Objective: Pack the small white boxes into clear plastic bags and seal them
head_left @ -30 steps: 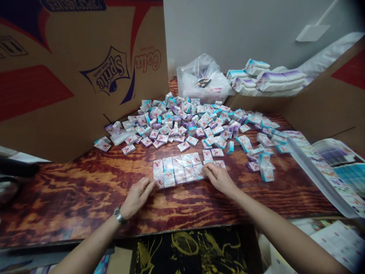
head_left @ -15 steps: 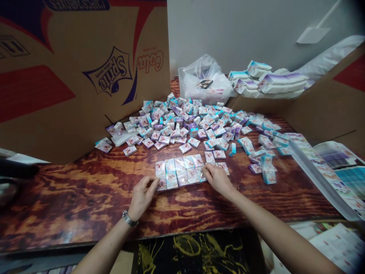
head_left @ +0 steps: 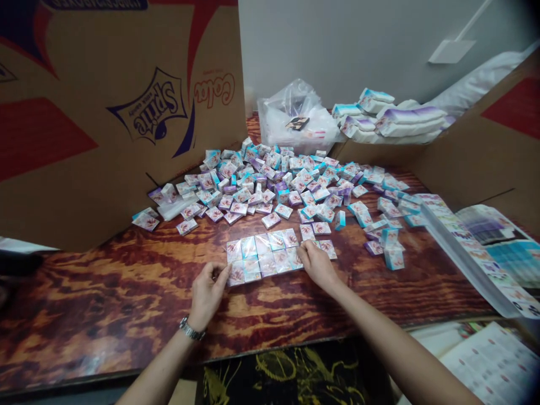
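Two rows of small printed boxes lie flat under shiny clear film as one pack of small boxes (head_left: 262,254) on the wooden table. My left hand (head_left: 208,293) pinches the pack's left end between thumb and fingers; a metal watch is on that wrist. At the opposite end, my right hand (head_left: 317,264) has its fingers closed on the film by the last boxes. Just beyond the right hand lie a few loose boxes (head_left: 322,228). Behind the pack spreads a large heap of similar small boxes (head_left: 270,180) in white, blue and purple.
A tall cardboard carton (head_left: 126,140) stands at the left. Behind the heap sits a clear plastic bag (head_left: 297,121). Soft white packs (head_left: 409,121) fill another carton (head_left: 459,163) at the right. A long printed strip (head_left: 472,253) lies along the table's right side.
The view has shifted slightly, so most things appear a little further left. Both hands keep their places at the pack's two ends, and the pack looks much the same.
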Demonstrator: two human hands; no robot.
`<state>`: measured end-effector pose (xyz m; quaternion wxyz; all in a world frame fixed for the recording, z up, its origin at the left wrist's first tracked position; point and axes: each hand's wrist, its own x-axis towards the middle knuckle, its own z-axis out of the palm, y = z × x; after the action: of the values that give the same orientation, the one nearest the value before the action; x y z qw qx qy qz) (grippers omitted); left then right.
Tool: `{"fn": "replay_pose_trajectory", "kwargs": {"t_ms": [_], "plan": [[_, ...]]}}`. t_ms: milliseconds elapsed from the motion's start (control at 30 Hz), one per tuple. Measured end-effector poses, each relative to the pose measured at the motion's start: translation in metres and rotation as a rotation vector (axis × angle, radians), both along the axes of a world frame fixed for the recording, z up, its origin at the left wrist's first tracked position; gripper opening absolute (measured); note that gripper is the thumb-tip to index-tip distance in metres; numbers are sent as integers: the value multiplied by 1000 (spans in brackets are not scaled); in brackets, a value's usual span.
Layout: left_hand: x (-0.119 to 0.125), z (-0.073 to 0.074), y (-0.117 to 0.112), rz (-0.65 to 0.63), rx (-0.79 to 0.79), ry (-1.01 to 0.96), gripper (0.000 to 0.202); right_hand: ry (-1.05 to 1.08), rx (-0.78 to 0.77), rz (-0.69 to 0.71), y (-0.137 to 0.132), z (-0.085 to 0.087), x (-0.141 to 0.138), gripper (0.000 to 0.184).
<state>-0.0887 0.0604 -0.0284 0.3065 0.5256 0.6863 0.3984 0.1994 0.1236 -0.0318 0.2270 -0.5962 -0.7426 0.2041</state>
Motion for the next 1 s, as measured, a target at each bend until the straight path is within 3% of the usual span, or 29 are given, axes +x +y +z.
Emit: {"fn": "replay_pose_trajectory", "kwargs": {"t_ms": [200,433,600,800,1000], "plan": [[-1,-2,6,41,-83,-144,34,63,-39,-14,2,3,1,20],[-3,-12,11,66,-215,-472,43,150,-117,-92,2,-4,2,24],[-2,-11,12,71,-265,-635,45,170,-176,-129,2,-4,2,28],[-2,-11,7,83,-266,-689,45,208,-172,-177,-6,-9,1,28],[-13,-13,-16,59,-289,-603,41,354,-247,-191,-31,-18,-4,28]]}}
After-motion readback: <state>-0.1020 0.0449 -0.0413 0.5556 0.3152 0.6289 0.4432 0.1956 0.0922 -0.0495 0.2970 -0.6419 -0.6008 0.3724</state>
